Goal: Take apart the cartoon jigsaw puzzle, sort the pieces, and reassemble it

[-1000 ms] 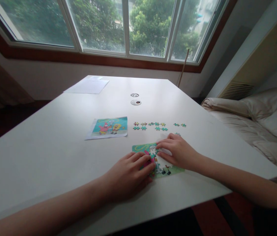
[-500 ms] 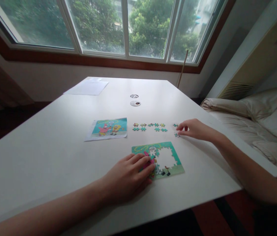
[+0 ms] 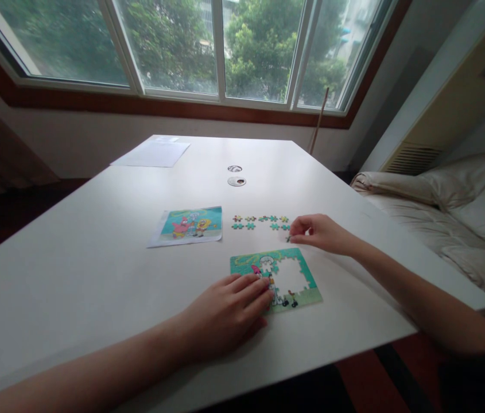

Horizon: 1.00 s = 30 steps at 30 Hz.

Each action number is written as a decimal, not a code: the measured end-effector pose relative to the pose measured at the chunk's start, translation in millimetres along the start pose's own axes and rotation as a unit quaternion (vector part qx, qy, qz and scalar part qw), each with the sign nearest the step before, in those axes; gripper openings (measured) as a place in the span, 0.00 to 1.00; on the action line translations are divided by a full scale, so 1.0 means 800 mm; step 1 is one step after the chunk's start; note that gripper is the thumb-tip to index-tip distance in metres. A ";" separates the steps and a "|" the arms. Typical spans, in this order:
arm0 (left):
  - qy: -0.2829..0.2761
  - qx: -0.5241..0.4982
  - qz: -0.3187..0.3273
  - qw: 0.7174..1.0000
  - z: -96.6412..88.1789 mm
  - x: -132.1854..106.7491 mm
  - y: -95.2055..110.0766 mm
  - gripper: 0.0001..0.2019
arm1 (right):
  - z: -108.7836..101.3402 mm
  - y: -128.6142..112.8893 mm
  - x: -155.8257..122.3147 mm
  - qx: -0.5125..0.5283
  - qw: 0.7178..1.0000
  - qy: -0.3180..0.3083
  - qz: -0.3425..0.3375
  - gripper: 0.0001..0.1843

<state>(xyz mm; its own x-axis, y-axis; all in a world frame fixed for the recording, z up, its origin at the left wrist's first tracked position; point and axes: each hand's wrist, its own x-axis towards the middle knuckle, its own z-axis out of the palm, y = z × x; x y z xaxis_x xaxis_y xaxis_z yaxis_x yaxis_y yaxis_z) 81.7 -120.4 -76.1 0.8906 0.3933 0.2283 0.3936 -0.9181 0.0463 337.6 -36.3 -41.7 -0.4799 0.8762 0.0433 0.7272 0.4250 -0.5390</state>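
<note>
A partly assembled jigsaw puzzle [image 3: 311,289] with a cartoon scene lies on the table, a gap open in its right half. My left hand [image 3: 237,301] rests flat over the puzzle's left side, fingers stretched out, hiding part of the picture. Just beyond the puzzle's top edge, my right hand [image 3: 313,232] pinches a small puzzle piece [image 3: 288,239] between thumb and fingertips. Close to those fingertips, several loose puzzle pieces [image 3: 263,218] lie in two rows. To their left is a printed reference picture [image 3: 190,225] of the same cartoon.
The white table [image 3: 96,246] stretches toward the window. White paper [image 3: 151,154] lies at its far left corner. Two round inserts [image 3: 236,182] sit in the tabletop. A pale sofa [image 3: 474,212] stands along the right side, and a thin stick [image 3: 319,120] leans by the window.
My right hand has moved left, bringing a puzzle piece from the right end of the loose pieces toward the puzzle. My left hand stays on the puzzle with hardly any shift.
</note>
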 end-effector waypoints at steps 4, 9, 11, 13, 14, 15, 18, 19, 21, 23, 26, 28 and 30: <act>-0.008 -0.005 -0.003 1.000 -0.001 0.001 0.001 0.16 | 0.033 -0.037 -0.003 0.087 0.995 -0.022 -0.051 0.09; -0.011 -0.009 -0.004 1.000 -0.001 0.001 0.001 0.16 | 0.051 -0.049 -0.003 0.076 0.995 -0.020 -0.058 0.06; -0.008 -0.011 -0.003 1.000 0.000 0.001 0.000 0.16 | 0.054 -0.047 -0.002 0.072 0.996 -0.021 -0.051 0.06; -0.004 -0.012 -0.003 1.000 0.001 0.000 -0.001 0.16 | 0.055 -0.046 -0.001 0.070 0.996 -0.021 -0.048 0.06; -0.001 -0.012 -0.003 1.000 0.002 0.000 -0.001 0.15 | 0.055 -0.046 -0.001 0.070 0.996 -0.021 -0.049 0.06; 0.000 -0.012 -0.003 1.000 0.002 0.000 -0.001 0.15 | 0.056 -0.046 -0.001 0.071 0.996 -0.020 -0.050 0.06; 0.002 -0.014 -0.004 1.000 0.002 0.000 0.000 0.15 | 0.055 -0.047 -0.001 0.074 0.996 -0.022 -0.052 0.05; 0.001 -0.015 -0.004 1.000 0.001 0.000 0.001 0.15 | 0.056 -0.048 -0.001 0.071 0.996 -0.024 -0.051 0.05; 0.000 -0.014 -0.004 1.000 0.001 0.001 0.001 0.15 | 0.057 -0.048 -0.001 0.059 0.996 -0.019 -0.057 0.05; 0.000 -0.012 -0.005 1.000 0.000 0.001 0.000 0.15 | 0.060 -0.048 -0.002 0.035 0.996 0.003 -0.085 0.04; 0.005 -0.008 -0.003 1.000 0.001 0.000 -0.001 0.15 | 0.066 -0.045 -0.004 0.002 0.990 0.043 -0.132 0.04; 0.007 -0.008 -0.004 1.000 0.001 0.000 -0.001 0.15 | 0.069 -0.043 -0.005 -0.007 0.989 0.049 -0.143 0.04; 0.005 -0.010 -0.005 1.000 0.002 -0.001 -0.002 0.15 | 0.070 -0.039 -0.005 -0.010 0.988 0.049 -0.147 0.04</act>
<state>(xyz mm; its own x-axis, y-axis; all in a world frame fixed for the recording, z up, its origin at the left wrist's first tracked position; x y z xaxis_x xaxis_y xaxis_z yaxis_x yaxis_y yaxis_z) 81.2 -119.3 -77.8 0.8846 0.4014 0.2375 0.3973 -0.9152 0.0671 289.0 -66.1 -72.3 -0.6227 0.7316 0.2773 0.5730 0.6678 -0.4751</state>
